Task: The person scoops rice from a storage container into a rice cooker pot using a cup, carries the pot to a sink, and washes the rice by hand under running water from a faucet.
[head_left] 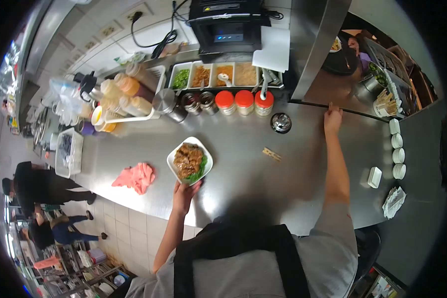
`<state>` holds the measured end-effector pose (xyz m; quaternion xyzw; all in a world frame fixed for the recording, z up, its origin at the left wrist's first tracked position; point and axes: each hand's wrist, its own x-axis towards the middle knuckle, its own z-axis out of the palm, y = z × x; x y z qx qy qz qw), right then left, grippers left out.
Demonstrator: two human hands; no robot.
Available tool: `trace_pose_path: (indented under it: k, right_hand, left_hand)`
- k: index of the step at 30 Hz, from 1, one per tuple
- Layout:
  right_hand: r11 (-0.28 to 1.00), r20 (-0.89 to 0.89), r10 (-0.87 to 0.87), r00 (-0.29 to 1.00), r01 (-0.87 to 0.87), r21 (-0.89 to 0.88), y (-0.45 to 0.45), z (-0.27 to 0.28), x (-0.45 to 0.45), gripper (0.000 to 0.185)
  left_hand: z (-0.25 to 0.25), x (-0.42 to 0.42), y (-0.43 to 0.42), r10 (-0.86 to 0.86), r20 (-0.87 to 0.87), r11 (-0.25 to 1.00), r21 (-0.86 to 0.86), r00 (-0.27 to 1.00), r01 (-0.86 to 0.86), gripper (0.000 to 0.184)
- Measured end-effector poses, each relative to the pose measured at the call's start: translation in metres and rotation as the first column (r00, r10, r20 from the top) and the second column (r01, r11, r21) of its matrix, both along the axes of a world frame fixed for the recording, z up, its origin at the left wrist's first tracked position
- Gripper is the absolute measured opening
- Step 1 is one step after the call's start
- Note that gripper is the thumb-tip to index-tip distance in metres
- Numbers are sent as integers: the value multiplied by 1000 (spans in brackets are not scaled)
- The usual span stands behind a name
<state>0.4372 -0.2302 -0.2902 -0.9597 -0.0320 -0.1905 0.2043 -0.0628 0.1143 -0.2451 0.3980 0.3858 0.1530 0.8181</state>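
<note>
My left hand (185, 194) is closed on the near rim of a square white bowl (208, 150) above the counter. In the bowl lie browned, glazed pieces of meat (187, 161) beside green leafy vegetables (199, 171). My right arm is stretched forward, and my right hand (333, 119) rests with extended fingers at the dark lower edge of the serving window (347, 110). Nothing shows in its grasp. A wooden clothespin (271, 154) and a silver call bell (281, 122) lie between my hands. Left of the bowl is a crumpled pink cloth (135, 178).
Red-lidded jars (244, 101), a topping tray (213, 63) and squeeze bottles (129, 85) line the back, below a black printer (228, 32). Small white dishes (398, 155) stand at the right. Two people (42, 184) are on the floor side at left. Another person's hand (353, 45) shows through the window.
</note>
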Motion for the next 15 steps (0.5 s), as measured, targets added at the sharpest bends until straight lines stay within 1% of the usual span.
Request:
trace_pose_path:
  k: [1,3,5,7,9,11,13,15]
  right_hand:
    - [994,18,80,997,-81,73,-4,8,-24,10]
    - [950,82,219,972,-232,209,-5,38,-76,11]
    - [839,27,310,950,-286,463,11,64,-128,15]
    - [747,-73,469,880,-352,564,37,92,-177,15]
    - [639,-20,626,780,-497,587,67,106,-221,15]
    - [607,-183,727,662,-494,623,93,116,-248,13]
    - [565,-76,771,633,-622,542,118,102,-261,15]
    - [594,-99,774,626,-662,457,132,106,-270,16]
  left_hand:
    - [-4,1,1,15,57,1000,-23,998,-14,37]
    - [-9,2,3,-23,40,1000,7,999,23,38]
    - [-12,1,0,-45,36,999,27,998,44,39]
    - [-7,-2,-8,-67,33,998,19,997,67,39]
    - [-3,-6,-19,-113,20,994,7,993,113,41]
    - [-3,-11,-32,-167,28,986,-9,985,168,42]
    - [0,-13,-44,-228,5,974,-11,974,228,44]
    - [0,-14,-56,-287,27,958,-16,958,287,45]
